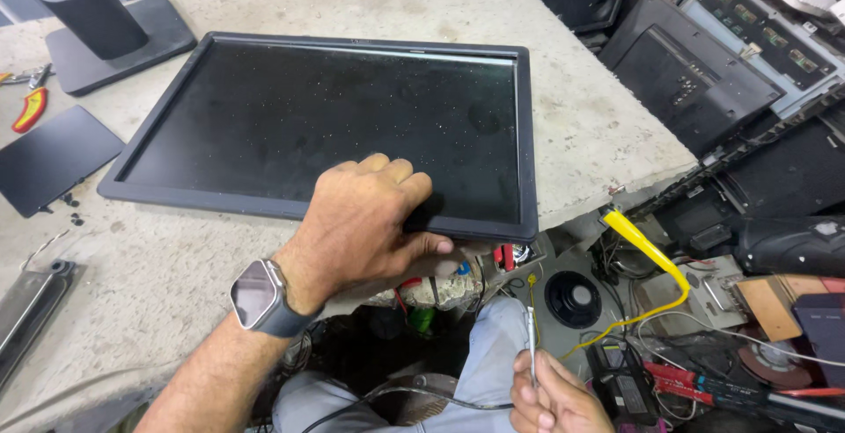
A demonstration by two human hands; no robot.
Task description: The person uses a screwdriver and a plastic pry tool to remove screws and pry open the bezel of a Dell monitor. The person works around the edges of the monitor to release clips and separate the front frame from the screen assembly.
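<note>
A flat black monitor [264, 116] lies screen up on a rough grey worktable [581, 125]. My left hand [365, 217], a smartwatch on its wrist, grips the monitor's near bezel close to the right corner, fingers on the screen and thumb at the edge. My right hand [554, 398] is low at the bottom of the view, closed around a thin screwdriver [531, 336] that points upward, below the table edge.
A monitor stand [97, 19] stands at the back left, with a black panel [48, 156], small screws and red-handled pliers [31, 107] near it. Right of the table lie dismantled monitor casings [695, 72], a yellow-handled tool [647, 244], cables and parts.
</note>
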